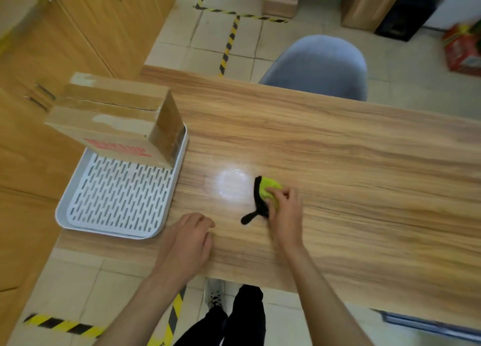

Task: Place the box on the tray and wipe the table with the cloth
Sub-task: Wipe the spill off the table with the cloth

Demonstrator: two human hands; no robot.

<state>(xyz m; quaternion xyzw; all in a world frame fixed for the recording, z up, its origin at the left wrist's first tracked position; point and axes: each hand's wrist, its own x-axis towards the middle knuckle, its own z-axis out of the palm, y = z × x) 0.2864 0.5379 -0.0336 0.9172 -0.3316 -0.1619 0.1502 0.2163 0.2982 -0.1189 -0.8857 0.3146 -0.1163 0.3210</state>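
Note:
A taped cardboard box [117, 116] with red print stands on the far end of the white slotted tray [117, 200] at the table's left edge. My right hand [285, 210] presses a bunched yellow-green cloth [268, 189] with black trim onto the wooden table [338, 163], just right of a bright glare patch. A black loop of the cloth sticks out toward me. My left hand [188, 239] rests on the table near its front edge, fingers loosely curled, holding nothing.
A grey chair [320, 64] stands behind the table's far edge. Wooden cabinets [52, 46] run along the left. Yellow-black tape marks the tiled floor. A red package [463, 49] lies on the floor at far right. My legs show below the front edge.

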